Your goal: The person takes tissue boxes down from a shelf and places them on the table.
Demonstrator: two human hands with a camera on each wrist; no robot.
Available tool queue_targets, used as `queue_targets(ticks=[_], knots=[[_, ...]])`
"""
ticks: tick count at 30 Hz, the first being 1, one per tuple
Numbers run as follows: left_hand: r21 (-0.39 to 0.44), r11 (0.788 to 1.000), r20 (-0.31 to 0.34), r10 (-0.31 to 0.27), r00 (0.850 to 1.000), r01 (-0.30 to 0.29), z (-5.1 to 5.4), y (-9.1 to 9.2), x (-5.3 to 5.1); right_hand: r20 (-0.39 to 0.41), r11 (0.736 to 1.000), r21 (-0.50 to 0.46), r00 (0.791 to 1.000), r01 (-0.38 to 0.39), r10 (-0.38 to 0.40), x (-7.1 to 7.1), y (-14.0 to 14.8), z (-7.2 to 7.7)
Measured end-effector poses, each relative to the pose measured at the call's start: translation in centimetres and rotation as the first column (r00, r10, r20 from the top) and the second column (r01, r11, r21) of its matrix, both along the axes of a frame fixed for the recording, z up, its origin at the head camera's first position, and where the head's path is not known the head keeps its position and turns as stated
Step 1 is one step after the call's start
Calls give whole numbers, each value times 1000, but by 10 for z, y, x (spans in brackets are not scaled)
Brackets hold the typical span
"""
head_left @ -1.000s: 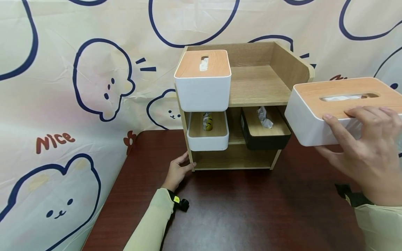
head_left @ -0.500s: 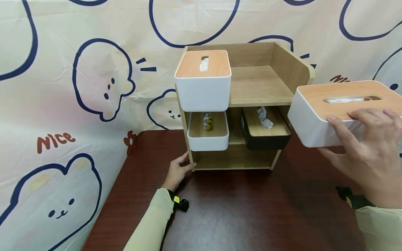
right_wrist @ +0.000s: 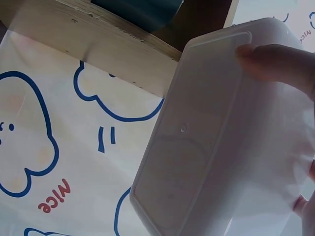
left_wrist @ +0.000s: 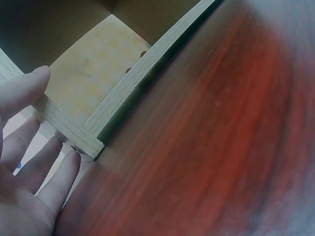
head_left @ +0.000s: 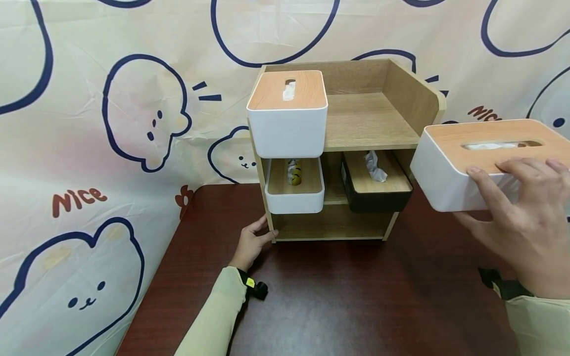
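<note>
At the right, my right hand (head_left: pixel 521 212) grips a white tissue box (head_left: pixel 458 185) with a wood-look lid, held up off the table beside the shelf. In the right wrist view the thumb presses against the white underside of that tissue box (right_wrist: pixel 197 132). My left hand (head_left: pixel 251 242) holds the lower left side panel of the wooden shelf (head_left: pixel 329 230). Seen from the left wrist, the thumb (left_wrist: pixel 27 91) lies on the inner side of the panel (left_wrist: pixel 74 130) and the other fingers on its outer side.
A white tissue box (head_left: pixel 286 132) with a wood-look lid stands at the top left of the shelf. Below are a smaller white box (head_left: pixel 295 203) with a yellow patterned piece and a black tissue box (head_left: pixel 378 201). A dark red table (head_left: pixel 356 296) lies in front.
The tissue box in my right hand has shifted slightly right and down. My left hand stays in place on the shelf panel.
</note>
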State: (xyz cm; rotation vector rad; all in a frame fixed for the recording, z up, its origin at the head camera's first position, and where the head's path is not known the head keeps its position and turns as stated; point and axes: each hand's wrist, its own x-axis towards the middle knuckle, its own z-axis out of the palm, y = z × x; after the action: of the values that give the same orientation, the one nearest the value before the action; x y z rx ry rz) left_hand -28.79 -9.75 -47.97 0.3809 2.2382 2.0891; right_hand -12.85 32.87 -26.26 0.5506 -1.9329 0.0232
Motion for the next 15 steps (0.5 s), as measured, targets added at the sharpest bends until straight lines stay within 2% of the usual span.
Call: queue_targets(ticks=[12,15], knots=[[1,1000,-1,3,1000,-3,0,1,-1,-60,999,-39,998,-15,13,-7,8,-13],[-4,1000,1,5,1000,-5,1,1,0,-33,1000,-29,999,12,-13,-5,12,-14]])
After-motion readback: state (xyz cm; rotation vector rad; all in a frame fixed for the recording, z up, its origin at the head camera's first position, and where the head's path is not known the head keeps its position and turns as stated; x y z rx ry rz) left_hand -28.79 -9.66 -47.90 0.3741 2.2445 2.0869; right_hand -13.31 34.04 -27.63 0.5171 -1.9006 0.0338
